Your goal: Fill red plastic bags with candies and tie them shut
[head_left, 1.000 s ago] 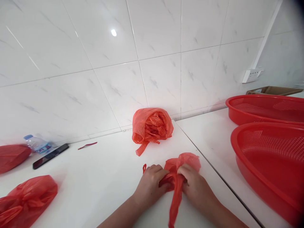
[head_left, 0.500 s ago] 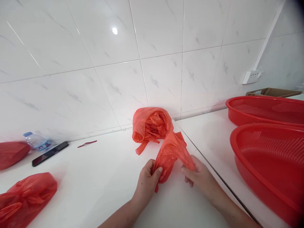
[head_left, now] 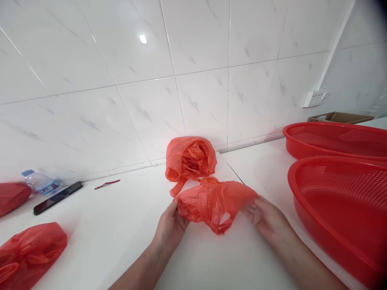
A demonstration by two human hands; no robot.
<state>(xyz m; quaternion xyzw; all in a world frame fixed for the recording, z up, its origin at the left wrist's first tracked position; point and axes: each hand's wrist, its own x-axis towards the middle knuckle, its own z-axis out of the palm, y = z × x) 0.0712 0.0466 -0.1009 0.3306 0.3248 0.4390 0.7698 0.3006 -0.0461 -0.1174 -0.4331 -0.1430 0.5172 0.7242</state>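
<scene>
A thin red plastic bag (head_left: pixel 211 201) is stretched between my two hands above the white table. My left hand (head_left: pixel 172 221) grips its left end, thumb on top. At the bag's right end, my right hand (head_left: pixel 261 215) holds the plastic, with its fingers curled partly beneath it. One handle loop hangs down at the front of the bag. Just behind, a rolled bundle of red plastic bags (head_left: pixel 175 155) rests near the tiled wall, its loose strip reaching toward my left hand.
Two red perforated baskets (head_left: pixel 305 181) stand on the right. At the left lie a knotted red bag (head_left: pixel 39 245), another red bundle (head_left: pixel 13 197), a water bottle (head_left: pixel 40 183), a black phone (head_left: pixel 57 198) and a thin red strip (head_left: pixel 107 184). A cardboard box (head_left: pixel 341 117) sits behind the baskets.
My hands have moved apart, the left leftward and the right rightward and slightly up. The bunched bag between them is now spread out sideways. The view has shifted slightly right.
</scene>
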